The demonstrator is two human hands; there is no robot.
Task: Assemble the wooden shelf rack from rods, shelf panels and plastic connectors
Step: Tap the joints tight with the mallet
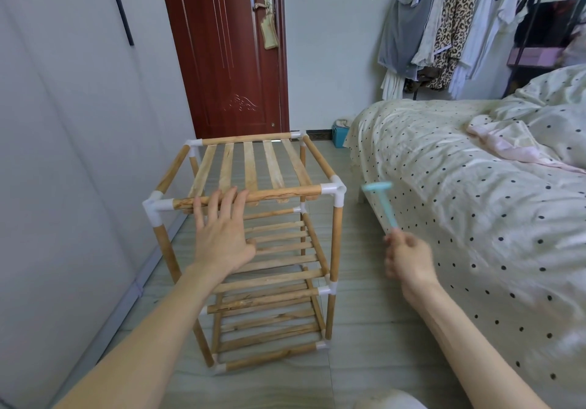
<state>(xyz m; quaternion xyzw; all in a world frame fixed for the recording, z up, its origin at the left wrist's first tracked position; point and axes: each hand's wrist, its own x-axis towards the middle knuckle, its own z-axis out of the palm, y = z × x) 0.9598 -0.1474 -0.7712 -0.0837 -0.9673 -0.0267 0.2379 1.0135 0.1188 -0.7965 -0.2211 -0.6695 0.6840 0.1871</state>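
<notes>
Lower frame, nearest to me: both bare forearms are reaching up from the bottom edge over the pale floor (364, 329).

Centre left: I am seeing my left hand (222, 234) lying palm-down with fingers (236, 199) spread and slightly apart, the tips resting on the front top rod (279, 193) of the wooden shelf rack (253, 250); nothing is being pinched.

Centre right: my right hand (409, 259) is curling closed around the lower end of a light blue mallet (385, 202), whose T-shaped head is pointing up toward the middle of the frame. Hand and tool are motion-blurred, so I cannot tell how tightly the fingers are pressing. The mallet head is hanging just to the right of the rack's front right white plastic connector (336, 191), apart from it.

Centre: the rack is standing upright on the floor, with a slatted top shelf panel (253, 164), further slatted tiers showing below it, and white connectors sitting at the visible corners.

Right half: a bed (475, 202) with a cream polka-dot cover is filling the frame beside the rack.

Left: a plain grey wall (63, 155) is running close alongside the rack.

Upper centre, farthest: a dark red door (228, 59) is standing closed, and clothes (450, 21) are hanging at the upper right.
</notes>
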